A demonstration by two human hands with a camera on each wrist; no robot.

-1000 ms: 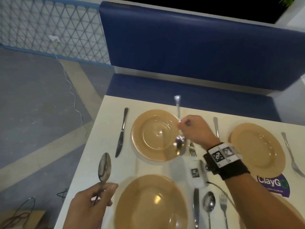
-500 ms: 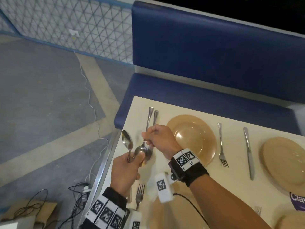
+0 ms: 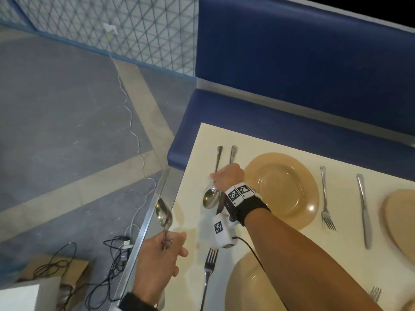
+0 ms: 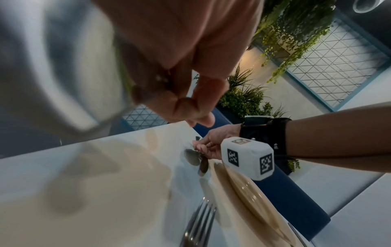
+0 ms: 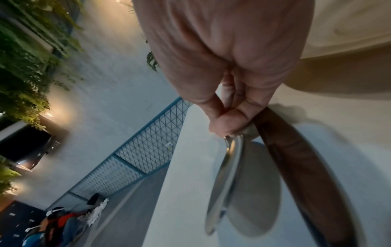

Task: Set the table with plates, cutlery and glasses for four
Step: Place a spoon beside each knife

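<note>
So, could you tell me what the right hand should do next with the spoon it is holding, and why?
Probably let go and draw back. The right hand pinches the spoon by its neck, and the bowl seems to be on the table already, lying alongside the knife left of the far plate. The left hand holds another spoon to place.
</note>
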